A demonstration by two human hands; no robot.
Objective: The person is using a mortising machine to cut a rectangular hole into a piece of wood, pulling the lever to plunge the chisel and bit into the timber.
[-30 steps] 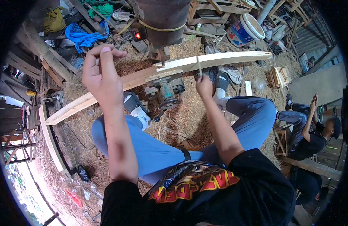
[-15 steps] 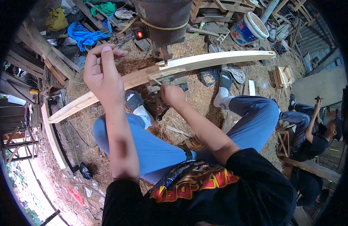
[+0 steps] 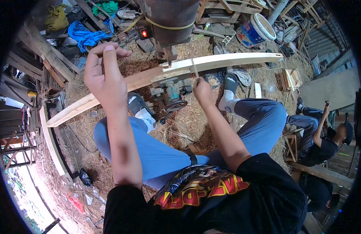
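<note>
My right hand (image 3: 204,93) is closed round a thin wooden stick (image 3: 195,68), whose upper part is slightly blurred across the near edge of a long curved wooden piece (image 3: 223,61). The curved piece lies across a metal vise (image 3: 172,87) with a round handwheel (image 3: 176,105). Just above the wood, a drill press head (image 3: 168,17) points its bit (image 3: 169,62) down. My left hand (image 3: 106,74) is raised left of the machine, over the wood's left part, fingers loosely bent and thumb apart; nothing shows in it.
A red-lit switch (image 3: 144,33) is on the machine's left side. Wood shavings cover the floor (image 3: 196,128). At the back right stands a paint bucket (image 3: 256,30); a blue cloth (image 3: 86,35) lies back left. Another person (image 3: 332,136) sits at the right. A second curved strip (image 3: 53,144) lies left.
My right hand has moved right with the stick, away from the vise, uncovering the handwheel. The left hand keeps its place. The curved wood has not visibly shifted.
</note>
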